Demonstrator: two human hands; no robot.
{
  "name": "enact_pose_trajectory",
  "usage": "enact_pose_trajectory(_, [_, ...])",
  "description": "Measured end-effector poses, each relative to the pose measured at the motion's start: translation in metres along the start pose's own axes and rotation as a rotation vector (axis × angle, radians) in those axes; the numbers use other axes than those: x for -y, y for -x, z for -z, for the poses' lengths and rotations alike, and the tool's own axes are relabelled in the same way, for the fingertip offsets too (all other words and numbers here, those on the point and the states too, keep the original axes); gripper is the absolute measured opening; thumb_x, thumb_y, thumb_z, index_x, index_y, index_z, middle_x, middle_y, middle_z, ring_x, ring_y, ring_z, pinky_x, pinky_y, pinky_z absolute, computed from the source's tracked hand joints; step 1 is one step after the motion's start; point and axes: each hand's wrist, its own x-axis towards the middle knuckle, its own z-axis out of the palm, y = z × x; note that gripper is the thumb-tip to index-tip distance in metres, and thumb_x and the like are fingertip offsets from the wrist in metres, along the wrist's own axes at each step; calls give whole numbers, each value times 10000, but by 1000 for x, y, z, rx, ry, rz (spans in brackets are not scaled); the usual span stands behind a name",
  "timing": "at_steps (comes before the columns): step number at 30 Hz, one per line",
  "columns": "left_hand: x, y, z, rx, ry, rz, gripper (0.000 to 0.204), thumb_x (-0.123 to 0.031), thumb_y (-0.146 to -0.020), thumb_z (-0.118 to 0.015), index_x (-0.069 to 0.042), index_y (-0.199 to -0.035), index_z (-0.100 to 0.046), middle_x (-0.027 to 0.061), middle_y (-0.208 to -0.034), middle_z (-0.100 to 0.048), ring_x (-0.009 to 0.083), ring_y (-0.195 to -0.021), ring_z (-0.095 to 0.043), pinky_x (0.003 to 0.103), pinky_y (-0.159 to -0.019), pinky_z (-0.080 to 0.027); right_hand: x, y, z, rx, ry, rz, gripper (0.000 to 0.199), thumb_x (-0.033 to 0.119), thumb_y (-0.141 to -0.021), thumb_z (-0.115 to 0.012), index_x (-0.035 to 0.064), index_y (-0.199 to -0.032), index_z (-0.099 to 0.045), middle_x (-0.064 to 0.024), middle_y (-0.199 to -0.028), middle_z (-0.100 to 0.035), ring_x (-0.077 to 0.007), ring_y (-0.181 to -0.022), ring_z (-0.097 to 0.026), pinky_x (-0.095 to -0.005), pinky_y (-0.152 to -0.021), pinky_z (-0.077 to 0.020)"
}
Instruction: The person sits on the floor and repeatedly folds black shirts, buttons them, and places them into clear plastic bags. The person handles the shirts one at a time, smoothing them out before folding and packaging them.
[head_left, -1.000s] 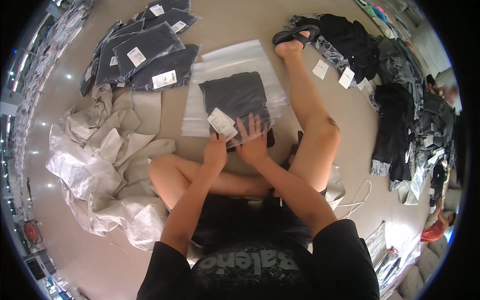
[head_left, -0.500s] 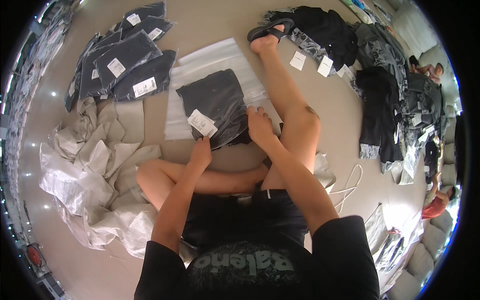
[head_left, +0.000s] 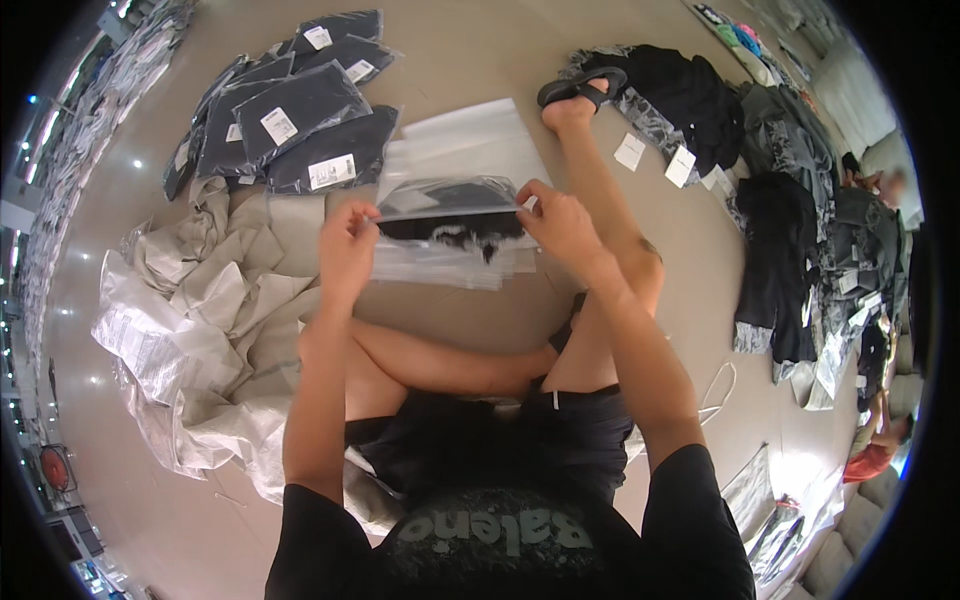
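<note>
While seated on the floor [head_left: 600, 60], I pinch the top edge of the clear bag [head_left: 450, 215] with left hand [head_left: 345, 250] and right hand [head_left: 560, 225], fingers closed on its corners. Between my fingers hangs the dark garment [head_left: 450, 225] inside. Keep the edge taut and level for a straight seal.

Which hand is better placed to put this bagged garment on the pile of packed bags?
Probably the left hand. It grips the bagged garment's left edge, and the pile of packed bags lies on that side; the right hand is farther.
</note>
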Motion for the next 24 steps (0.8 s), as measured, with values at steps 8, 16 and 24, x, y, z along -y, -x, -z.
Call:
enact_pose_trajectory(8, [-84, -54, 48, 29, 190, 123, 251, 51, -898, -640, 25, -1087, -803, 44, -823, -723, 83, -664, -604, 252, -605, -479, 69, -36, 109, 246, 25, -6, 286, 271, -981, -713, 6, -1074, -768, -101, -814, -728, -205, -651, -659, -372, -659, -550])
enact_pose_trajectory(16, [-62, -40, 57, 44, 383, 277, 191, 18, -924, -676, 51, -1066, -800, 92, -909, -759, 129, -782, -695, 267, -711, -555, 38, 9, 77, 145, -353, 59, 256, 232, -991, -803, -11, -1072, -814, -45, -907, -682, -110, -780, -625, -274, -676, -502])
enact_pose_trajectory(24, [-47, -50, 57, -149, 60, 11, 188, -30, -921, -718, -5, -1095, -785, 94, -919, -737, 213, -839, -693, 347, -792, -541, 27, 29, 49, -111, -490, 269, 129, 51, -1006, -757, -26, -1103, -794, -70, -958, -736, -124, -811, -648, -273, -687, -520])
